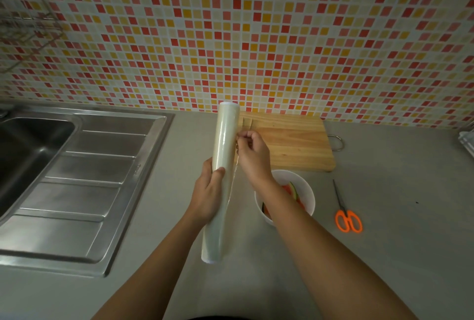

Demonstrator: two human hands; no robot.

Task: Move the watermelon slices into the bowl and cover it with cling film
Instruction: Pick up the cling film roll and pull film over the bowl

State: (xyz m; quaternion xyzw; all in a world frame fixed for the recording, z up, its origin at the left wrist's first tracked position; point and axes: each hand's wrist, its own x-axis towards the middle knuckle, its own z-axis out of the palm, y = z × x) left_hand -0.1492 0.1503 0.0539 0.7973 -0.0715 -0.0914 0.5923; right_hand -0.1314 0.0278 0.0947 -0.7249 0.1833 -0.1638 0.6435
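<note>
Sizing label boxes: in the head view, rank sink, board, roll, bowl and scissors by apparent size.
1. sink
2. board
3. bowl, partly hidden
4. scissors
Unranked: roll. It looks long, but it is held nearer the camera.

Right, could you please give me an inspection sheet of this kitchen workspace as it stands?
Surface: grey countertop, dimly lit.
Job's things: watermelon slices already in the white bowl, not yet covered; cling film roll held up above the counter.
Clutter: wooden cutting board behind the bowl; orange-handled scissors to the bowl's right, blades together.
Hands: left hand grips the roll near its middle; right hand pinches the film's loose edge.
Cables: nothing seen.
Surroundings: steel sink with drainer at left; mosaic tiled wall behind.
</note>
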